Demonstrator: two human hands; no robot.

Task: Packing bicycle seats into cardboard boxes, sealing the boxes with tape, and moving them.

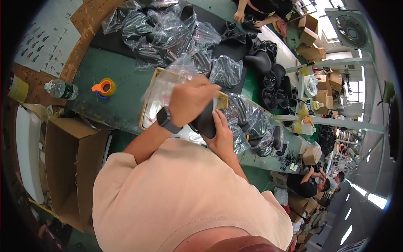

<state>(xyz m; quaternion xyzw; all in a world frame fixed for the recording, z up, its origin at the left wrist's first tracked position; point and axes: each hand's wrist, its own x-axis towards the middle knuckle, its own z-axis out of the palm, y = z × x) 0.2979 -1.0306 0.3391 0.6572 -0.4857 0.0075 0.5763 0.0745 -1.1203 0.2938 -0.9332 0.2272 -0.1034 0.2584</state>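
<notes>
My right hand point(221, 135) is wrapped round a black bicycle saddle point(205, 122), close in front of my body. Above the saddle, my left hand point(193, 100), with a dark watch on its wrist, is closed with the fingertips pinched together. What the fingertips hold is hidden. Thin clear plastic point(183, 66) shows blurred just beyond that hand. Under my left forearm lies an open shallow carton point(146, 101) with clear plastic bags in it.
Saddles in clear plastic point(168, 33) are heaped at the back, and more wrapped saddles point(247, 119) lie to the right. Bare black saddles point(268, 69) stand beyond, near a co-worker's hands point(247, 19). An orange tape roll point(107, 87), a bottle point(61, 89) and an open cardboard box point(63, 155) are left.
</notes>
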